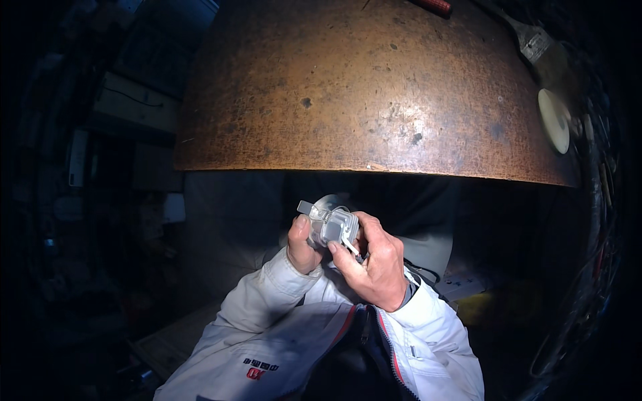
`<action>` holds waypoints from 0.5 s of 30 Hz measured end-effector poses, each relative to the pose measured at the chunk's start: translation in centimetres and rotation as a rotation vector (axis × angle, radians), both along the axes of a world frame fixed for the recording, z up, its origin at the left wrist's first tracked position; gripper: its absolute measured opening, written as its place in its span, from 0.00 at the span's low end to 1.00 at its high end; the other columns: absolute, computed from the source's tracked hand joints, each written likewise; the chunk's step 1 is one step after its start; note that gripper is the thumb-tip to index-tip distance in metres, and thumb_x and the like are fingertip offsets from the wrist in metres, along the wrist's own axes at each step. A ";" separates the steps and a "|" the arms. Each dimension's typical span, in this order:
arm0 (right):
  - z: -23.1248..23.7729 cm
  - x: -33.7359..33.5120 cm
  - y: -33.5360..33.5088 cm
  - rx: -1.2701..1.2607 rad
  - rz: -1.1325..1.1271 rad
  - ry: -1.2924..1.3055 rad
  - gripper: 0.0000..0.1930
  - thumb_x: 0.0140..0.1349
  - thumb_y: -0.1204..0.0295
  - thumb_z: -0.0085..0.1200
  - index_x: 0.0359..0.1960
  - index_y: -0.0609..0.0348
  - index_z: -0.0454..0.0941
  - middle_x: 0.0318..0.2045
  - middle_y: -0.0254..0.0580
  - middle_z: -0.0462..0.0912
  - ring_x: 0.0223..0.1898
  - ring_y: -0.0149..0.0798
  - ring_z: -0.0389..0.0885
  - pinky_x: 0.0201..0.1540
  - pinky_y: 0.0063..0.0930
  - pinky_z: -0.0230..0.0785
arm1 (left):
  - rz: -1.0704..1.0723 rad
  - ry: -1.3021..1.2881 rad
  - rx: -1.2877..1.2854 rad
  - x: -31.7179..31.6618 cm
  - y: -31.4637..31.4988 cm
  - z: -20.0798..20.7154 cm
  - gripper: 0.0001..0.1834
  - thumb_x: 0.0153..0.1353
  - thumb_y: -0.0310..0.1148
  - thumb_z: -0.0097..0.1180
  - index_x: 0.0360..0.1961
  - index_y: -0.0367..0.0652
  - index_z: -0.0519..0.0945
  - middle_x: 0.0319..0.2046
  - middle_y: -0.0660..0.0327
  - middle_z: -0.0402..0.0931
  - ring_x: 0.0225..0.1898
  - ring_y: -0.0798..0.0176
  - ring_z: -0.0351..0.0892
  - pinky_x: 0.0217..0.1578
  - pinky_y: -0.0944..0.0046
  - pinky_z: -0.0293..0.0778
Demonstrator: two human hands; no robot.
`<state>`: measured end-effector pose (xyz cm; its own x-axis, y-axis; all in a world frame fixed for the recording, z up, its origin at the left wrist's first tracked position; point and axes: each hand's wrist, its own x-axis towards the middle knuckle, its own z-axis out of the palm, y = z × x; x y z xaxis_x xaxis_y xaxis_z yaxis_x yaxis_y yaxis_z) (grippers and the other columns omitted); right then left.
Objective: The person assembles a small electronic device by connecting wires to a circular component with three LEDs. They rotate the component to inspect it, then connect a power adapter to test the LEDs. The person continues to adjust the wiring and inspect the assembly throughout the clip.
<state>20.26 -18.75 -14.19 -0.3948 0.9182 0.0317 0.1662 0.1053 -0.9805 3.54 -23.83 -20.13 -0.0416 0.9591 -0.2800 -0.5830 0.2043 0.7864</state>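
Close in front of my chest, just short of the bench edge, both hands hold a small silvery-grey device (339, 228). It has a squarish face with rounded corners, a round clear part behind it, a small flat tab at its upper left and a white strip at its lower right. Its exact kind cannot be made out. My left hand (303, 248) grips its left side, thumb up near the tab and fingers mostly hidden. My right hand (376, 264) is closed round the right side, with the thumb on the lower front by the white strip.
A worn brown bench top (301, 127) spans the area beyond my hands. At its right lie a flat brush (535, 44) and a cream round disc (554, 121); a red handle (436, 7) is at the far edge. Tangled cables (600, 194) hang at the dark right side.
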 end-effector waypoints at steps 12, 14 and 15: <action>-0.1 0.4 0.8 0.002 0.058 0.029 0.30 0.60 0.69 0.75 0.62 0.67 0.78 0.40 0.55 0.89 0.33 0.46 0.91 0.38 0.36 0.82 | 0.030 -0.069 -0.010 0.7 -0.2 0.6 0.48 0.67 0.75 0.43 0.63 0.37 0.77 0.48 0.52 0.86 0.42 0.55 0.89 0.44 0.55 0.87; -0.4 0.1 0.7 0.077 0.030 0.033 0.30 0.60 0.68 0.75 0.61 0.67 0.79 0.40 0.55 0.89 0.33 0.48 0.91 0.37 0.36 0.83 | 0.065 -0.081 -0.039 0.8 -0.3 0.7 0.47 0.68 0.74 0.43 0.63 0.38 0.77 0.47 0.53 0.86 0.43 0.56 0.89 0.46 0.55 0.86; -0.8 -0.1 0.5 0.126 0.010 0.030 0.30 0.60 0.68 0.75 0.61 0.67 0.79 0.40 0.55 0.89 0.33 0.48 0.91 0.37 0.37 0.83 | 0.084 -0.088 -0.053 0.9 -0.4 0.8 0.46 0.68 0.73 0.43 0.62 0.38 0.77 0.47 0.54 0.86 0.44 0.57 0.89 0.46 0.55 0.85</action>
<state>20.14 -18.28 -14.98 -0.4009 0.9023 0.1584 0.1349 0.2292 -0.9640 4.41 -24.23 -19.38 -0.0939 0.9371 -0.3362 -0.6660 0.1919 0.7209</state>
